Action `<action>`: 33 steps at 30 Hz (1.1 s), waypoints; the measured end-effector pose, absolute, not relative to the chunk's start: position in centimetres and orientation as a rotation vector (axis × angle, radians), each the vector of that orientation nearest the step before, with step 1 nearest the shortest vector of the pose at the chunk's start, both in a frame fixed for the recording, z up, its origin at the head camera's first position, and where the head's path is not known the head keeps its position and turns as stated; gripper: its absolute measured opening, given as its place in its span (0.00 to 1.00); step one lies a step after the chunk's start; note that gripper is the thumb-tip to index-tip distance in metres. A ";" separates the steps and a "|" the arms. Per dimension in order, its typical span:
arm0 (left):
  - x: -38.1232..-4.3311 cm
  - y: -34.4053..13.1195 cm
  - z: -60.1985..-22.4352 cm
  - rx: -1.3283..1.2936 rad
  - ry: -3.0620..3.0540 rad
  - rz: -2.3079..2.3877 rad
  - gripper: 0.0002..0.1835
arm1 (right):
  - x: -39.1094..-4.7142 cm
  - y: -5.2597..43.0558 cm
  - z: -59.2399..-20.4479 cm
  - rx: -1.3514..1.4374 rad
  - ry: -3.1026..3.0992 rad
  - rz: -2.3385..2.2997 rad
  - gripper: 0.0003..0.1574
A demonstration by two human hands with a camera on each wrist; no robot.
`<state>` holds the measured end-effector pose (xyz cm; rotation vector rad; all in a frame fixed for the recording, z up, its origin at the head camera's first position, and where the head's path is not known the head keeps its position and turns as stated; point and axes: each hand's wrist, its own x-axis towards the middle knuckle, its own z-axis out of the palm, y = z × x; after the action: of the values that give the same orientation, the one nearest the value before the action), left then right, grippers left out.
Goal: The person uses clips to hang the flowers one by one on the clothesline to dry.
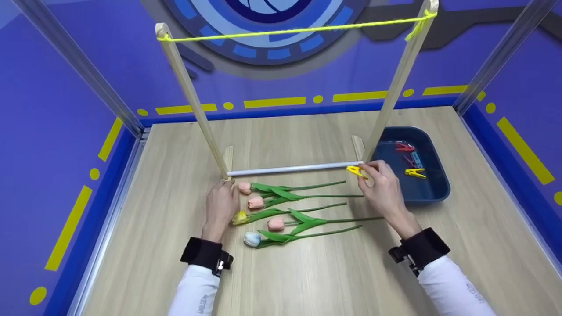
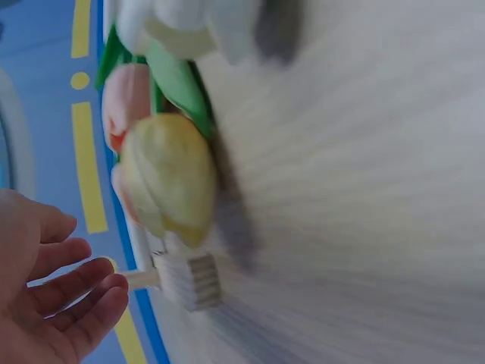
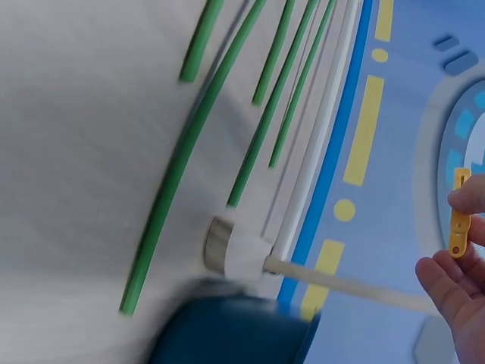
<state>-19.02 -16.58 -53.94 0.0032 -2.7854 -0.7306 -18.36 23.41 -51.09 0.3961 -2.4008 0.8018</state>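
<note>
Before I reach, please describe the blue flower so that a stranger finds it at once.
On the table, find the frame, then its white bar. Five flowers lie on that bar's near side. The blue flower lies farthest from it, with the only blue head among pink and yellow ones.

From where I'm standing, the pale tulip (image 2: 186, 19) is blurring, running past the left wrist view's top edge; the blue bin (image 3: 227, 334) is leaving the right wrist view's bottom; sleeve lettering (image 1: 202, 303) is defying reading.
</note>
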 end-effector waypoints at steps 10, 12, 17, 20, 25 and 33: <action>-18.1 -12.8 -51.6 -0.241 -2.815 -1.110 0.17 | -18.1 20.9 -51.2 0.508 -2.344 0.837 0.23; -17.9 -12.1 -51.2 -0.274 -2.820 -1.188 0.18 | -18.1 20.4 -51.4 0.548 -2.322 0.820 0.23; -17.6 -10.3 -50.6 -0.353 -2.792 -1.405 0.19 | -18.0 19.3 -51.6 0.643 -2.266 0.779 0.21; -17.6 -9.3 -50.5 -0.371 -2.783 -1.581 0.21 | -17.9 18.6 -51.6 0.678 -2.252 0.781 0.20; -17.6 -7.7 -50.5 -0.333 -2.766 -1.860 0.23 | -17.6 17.8 -51.9 0.728 -2.239 0.796 0.21; -18.0 -5.8 -51.0 -0.333 -2.711 -2.095 0.22 | -17.1 16.6 -52.2 0.784 -2.272 0.827 0.21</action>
<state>-18.04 -5.82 -51.01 -0.3331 -2.7108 -2.0951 -17.09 16.61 -52.17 0.7836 -2.2721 0.8270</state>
